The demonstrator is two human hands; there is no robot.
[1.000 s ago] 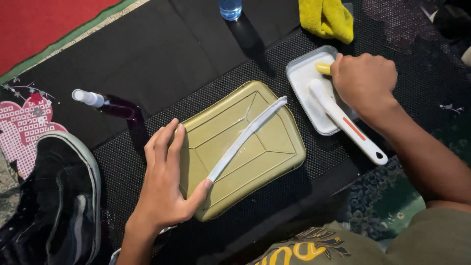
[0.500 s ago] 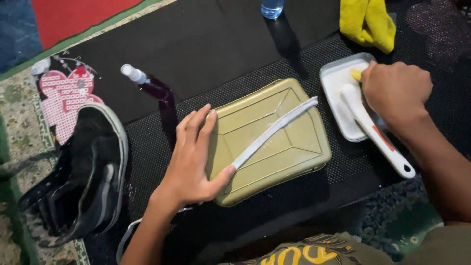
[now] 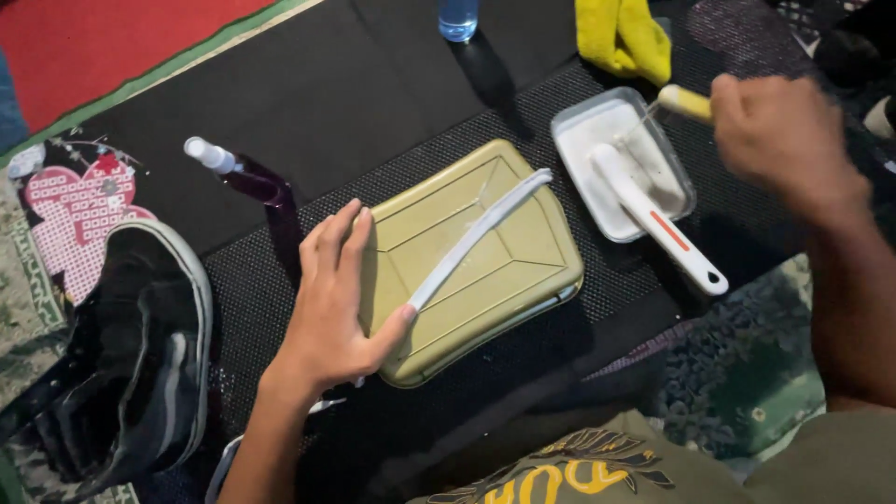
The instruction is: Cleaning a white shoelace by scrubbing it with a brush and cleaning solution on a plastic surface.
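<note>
My left hand (image 3: 329,299) lies flat on the left edge of an olive-green upturned tray (image 3: 485,257), its thumb pinning the end of a white shoelace (image 3: 476,238) that runs diagonally across the tray. My right hand (image 3: 784,140) is closed around a small yellow-handled brush (image 3: 681,101) over the corner of a white rectangular dish (image 3: 607,149) of foamy liquid. A white brush with an orange stripe (image 3: 663,229) rests across that dish.
A black shoe (image 3: 131,355) lies at the left on the black mesh mat (image 3: 280,261). A purple spray bottle (image 3: 243,173) lies beside it. A yellow cloth (image 3: 621,37) and a clear bottle (image 3: 457,17) sit at the far edge. A pink heart-patterned item (image 3: 79,210) is at far left.
My right hand has lifted the yellow-handled brush up and to the right, out of the white dish. My left hand keeps holding the lace on the tray.
</note>
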